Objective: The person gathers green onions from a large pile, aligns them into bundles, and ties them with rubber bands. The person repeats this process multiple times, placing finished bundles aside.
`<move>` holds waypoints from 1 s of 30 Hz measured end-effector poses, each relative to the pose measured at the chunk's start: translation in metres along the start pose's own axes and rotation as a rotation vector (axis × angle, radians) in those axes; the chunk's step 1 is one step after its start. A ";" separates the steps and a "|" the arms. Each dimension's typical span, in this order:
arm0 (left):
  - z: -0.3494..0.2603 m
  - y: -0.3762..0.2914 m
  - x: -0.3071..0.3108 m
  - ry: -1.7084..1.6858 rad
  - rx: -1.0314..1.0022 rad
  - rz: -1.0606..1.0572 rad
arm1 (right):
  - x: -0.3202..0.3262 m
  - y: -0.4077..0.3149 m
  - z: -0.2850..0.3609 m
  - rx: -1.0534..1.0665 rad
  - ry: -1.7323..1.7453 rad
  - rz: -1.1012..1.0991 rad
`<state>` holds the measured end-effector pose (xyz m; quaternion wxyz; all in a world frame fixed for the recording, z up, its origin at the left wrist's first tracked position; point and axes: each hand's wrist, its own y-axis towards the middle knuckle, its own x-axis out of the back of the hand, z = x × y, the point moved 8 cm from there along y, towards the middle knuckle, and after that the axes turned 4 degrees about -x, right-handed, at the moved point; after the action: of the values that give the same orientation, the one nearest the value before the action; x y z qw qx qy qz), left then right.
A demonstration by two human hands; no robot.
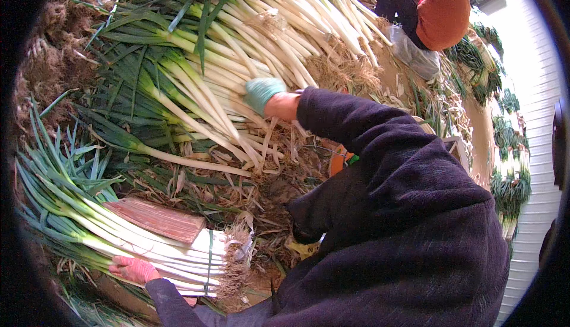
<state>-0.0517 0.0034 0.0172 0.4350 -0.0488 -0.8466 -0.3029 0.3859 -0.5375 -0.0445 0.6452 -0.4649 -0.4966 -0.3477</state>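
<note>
My left hand (pixel 135 270), in a pink glove, lies on the lower side of a bundle of long green onions (pixel 173 255). A dark green band (pixel 209 260) is around the white root end of this bundle. Against its upper side stands a reddish wooden board (pixel 156 218). My right hand (pixel 265 95), in a pale green glove and slightly blurred, reaches onto a heap of loose long green onions (pixel 213 68). Its fingers are hidden, so whether it grips a stalk cannot be told. One onion (pixel 191 160) lies apart along the heap's near edge.
A person in an orange top (pixel 445 15) sits at the upper right beside a clear plastic bag (pixel 414 53). Onion bundles (pixel 512 171) line the white corrugated wall (pixel 539 149). Leaf litter (pixel 213 193) covers the ground, and an orange object (pixel 337 161) lies beneath my right arm.
</note>
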 end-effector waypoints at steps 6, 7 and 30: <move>-0.002 0.000 0.005 -0.001 0.074 0.070 | -0.004 0.014 -0.024 -0.110 -0.113 0.071; 0.001 0.001 0.004 0.020 0.061 0.058 | -0.009 0.015 -0.022 -0.092 -0.158 0.088; 0.011 -0.006 -0.004 0.140 -0.062 -0.066 | 0.042 -0.075 0.088 -0.012 1.028 0.726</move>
<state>-0.0592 0.0054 0.0066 0.4810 -0.0134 -0.8055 -0.3459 0.3005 -0.4781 0.0221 0.8759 -0.3810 0.0683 -0.2881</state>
